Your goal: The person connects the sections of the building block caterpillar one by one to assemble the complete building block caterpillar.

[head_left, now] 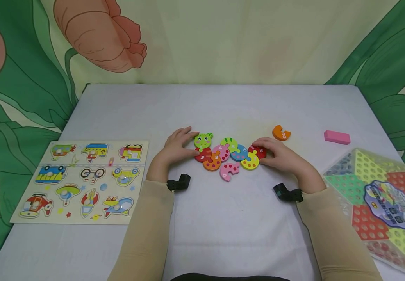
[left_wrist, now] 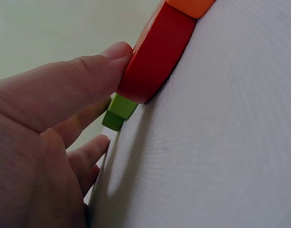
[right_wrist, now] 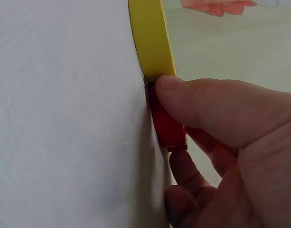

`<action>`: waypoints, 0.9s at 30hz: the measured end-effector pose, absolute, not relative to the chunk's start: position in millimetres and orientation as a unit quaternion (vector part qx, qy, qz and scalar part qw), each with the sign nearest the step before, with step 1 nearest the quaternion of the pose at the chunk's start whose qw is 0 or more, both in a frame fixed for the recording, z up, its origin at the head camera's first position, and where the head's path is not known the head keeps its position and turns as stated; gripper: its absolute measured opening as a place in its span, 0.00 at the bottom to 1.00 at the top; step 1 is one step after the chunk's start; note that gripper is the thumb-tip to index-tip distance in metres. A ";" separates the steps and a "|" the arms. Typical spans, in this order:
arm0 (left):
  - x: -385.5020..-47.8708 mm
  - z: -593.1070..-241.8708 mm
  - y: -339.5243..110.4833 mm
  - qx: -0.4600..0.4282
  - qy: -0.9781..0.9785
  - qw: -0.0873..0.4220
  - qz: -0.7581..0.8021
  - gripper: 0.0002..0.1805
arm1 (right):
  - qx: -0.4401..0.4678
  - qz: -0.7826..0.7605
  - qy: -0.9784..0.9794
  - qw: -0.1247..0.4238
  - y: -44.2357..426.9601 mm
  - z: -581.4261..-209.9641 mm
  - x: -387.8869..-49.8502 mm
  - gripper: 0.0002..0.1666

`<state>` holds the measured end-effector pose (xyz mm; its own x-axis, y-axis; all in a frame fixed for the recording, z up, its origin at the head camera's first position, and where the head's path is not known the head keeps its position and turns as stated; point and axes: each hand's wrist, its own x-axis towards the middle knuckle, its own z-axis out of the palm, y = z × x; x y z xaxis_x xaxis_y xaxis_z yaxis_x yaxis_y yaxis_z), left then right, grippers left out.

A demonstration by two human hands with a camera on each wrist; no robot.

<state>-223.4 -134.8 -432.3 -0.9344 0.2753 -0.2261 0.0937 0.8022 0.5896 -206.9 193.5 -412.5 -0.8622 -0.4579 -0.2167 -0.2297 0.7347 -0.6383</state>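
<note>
A row of joined caterpillar puzzle pieces lies mid-table. It runs from a smiling green head piece (head_left: 202,139) through a red piece (head_left: 200,157) marked 2, an orange piece (head_left: 212,163), pink, green and blue pieces, to a yellow piece (head_left: 250,162) and a red end piece (head_left: 261,152). My left hand (head_left: 174,147) rests at the head end, fingers extended, thumb touching the red 2 piece's side. My right hand (head_left: 280,155) pinches the red end piece, its thumb also at the yellow piece's edge. A loose pink piece (head_left: 226,171) lies just below the row.
An orange piece (head_left: 280,134) marked 10 lies beyond my right hand, with a pink block (head_left: 337,137) farther right. A vehicle puzzle board (head_left: 74,191) lies at left. A bagged, colourful dotted board (head_left: 370,222) covers the right front corner.
</note>
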 end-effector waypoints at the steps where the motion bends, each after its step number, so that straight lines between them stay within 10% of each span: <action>1: -223.5 -432.3 -134.7 0.099 0.937 0.152 0.298 0.37 | -0.189 -0.312 0.913 0.184 193.9 -413.1 -207.2 0.29; 27: -222.5 -431.4 -134.7 0.098 0.937 0.156 0.298 0.38 | -0.319 -0.250 0.892 0.198 131.5 -401.0 -173.8 0.28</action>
